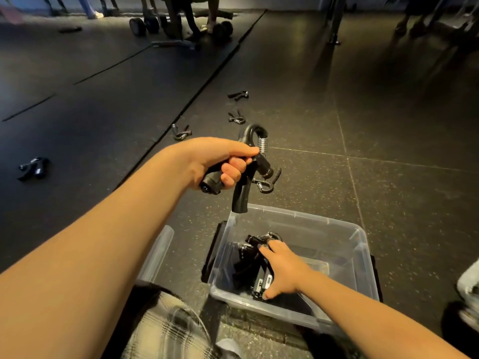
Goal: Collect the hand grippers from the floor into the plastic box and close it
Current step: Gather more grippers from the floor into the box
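Lying in the plastic box (364,265) are hand grippers (250,255).

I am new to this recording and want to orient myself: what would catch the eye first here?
The left hand grips a black hand gripper with a steel spring, held above the far left corner of the clear plastic box. The right hand reaches into the box and holds a gripper already inside. Beyond, more grippers lie scattered on the dark floor.

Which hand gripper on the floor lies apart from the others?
The hand gripper at the far left, alone out on the black mat; the other floor grippers lie in a row near the mat's edge.
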